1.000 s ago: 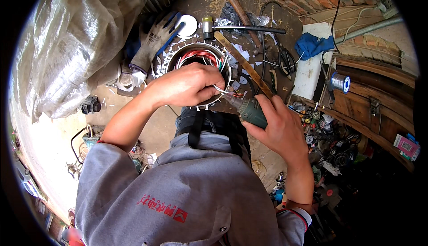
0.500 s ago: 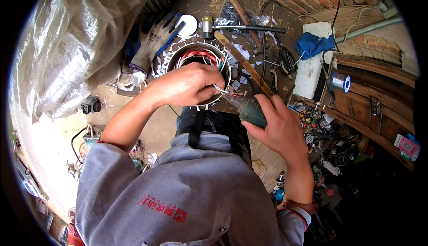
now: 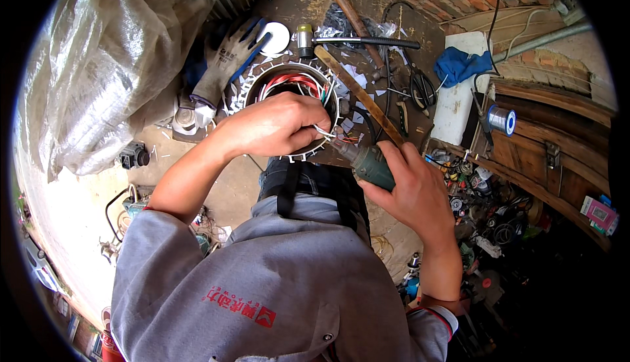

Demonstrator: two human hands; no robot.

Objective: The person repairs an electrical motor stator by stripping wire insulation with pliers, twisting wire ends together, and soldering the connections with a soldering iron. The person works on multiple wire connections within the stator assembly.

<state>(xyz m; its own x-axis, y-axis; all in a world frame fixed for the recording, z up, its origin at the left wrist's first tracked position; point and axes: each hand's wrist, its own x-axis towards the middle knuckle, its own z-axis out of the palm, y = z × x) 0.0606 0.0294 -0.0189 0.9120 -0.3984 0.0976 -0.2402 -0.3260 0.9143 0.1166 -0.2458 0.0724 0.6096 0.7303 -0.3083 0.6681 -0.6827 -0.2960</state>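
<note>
A motor stator point(image 3: 248, 90) with white slot paper round its rim stands on the bench in front of me. Red and white wires point(image 3: 289, 81) loop inside it. Over its near right side, my left hand point(image 3: 285, 124) pinches a white wire end point(image 3: 323, 132) between thumb and fingers. My right hand point(image 3: 410, 181) is wrapped round a green handheld power tool point(image 3: 374, 167), like a small die grinder. Its grey nose points left and meets or nearly meets the wire end; whether they touch I cannot tell.
Beyond the stator lie a mallet point(image 3: 354, 42), a wooden strip point(image 3: 357, 90), scissors point(image 3: 422, 89) and a work glove point(image 3: 226, 60). A solder spool point(image 3: 501, 120) hangs at right by a blue cloth point(image 3: 463, 67). Plastic sheeting point(image 3: 118, 54) bulges at left; tangled parts point(image 3: 485, 211) fill the lower right.
The power tool and my right hand have shifted very slightly right and down. My left hand stays in nearly the same place, still pinching the wire.
</note>
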